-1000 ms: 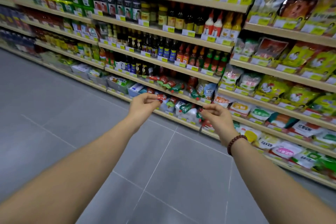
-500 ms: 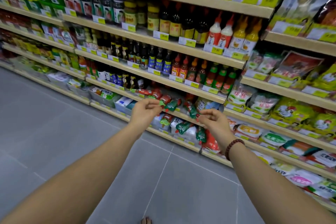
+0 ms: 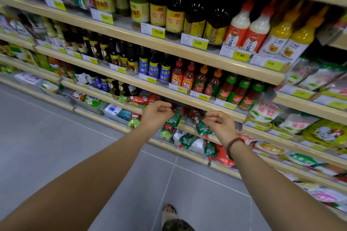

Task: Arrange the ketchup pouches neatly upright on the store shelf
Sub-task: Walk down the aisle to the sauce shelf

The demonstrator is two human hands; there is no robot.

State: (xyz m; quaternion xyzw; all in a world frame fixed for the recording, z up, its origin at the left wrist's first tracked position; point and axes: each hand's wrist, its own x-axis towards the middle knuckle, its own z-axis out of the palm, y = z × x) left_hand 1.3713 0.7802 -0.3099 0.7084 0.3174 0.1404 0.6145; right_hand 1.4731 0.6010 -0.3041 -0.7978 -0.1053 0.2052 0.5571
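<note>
Both arms were out toward the sauce shelf (image 3: 187, 99). L to R:

Ketchup pouch lying flat (image 3: 139, 99) on the shelf edge, green cap end pointing left, just left of and above my left hand (image 3: 156, 114). That hand was at the shelf lip, fingers loosely curled, thumb and fingertips apart, not clamped on anything I could see. A green/red pouch (image 3: 175, 118) hung tilted right beside its fingertips; touching or not, can't tell.

Between the hands: more pouches slumped at angles, none upright. One (image 3: 200, 124) leaned diagonally w/ green body low, just left of my right hand (image 3: 220, 124). Right hand also part-open, fingers curled, thumb apart from index, gripping nothing visible. Bead bracelet (image 3: 233, 146) on that wrist.

Shelf below: further pouches (image 3: 186, 139) lying on their sides among salt bags.

Above: row of red and green-capped sauce bottles (image 3: 212, 84), price tags (image 3: 203, 97) on the rail. Grey tile floor (image 3: 56, 137) underfoot, my sandalled foot (image 3: 170, 214) at bottom.
</note>
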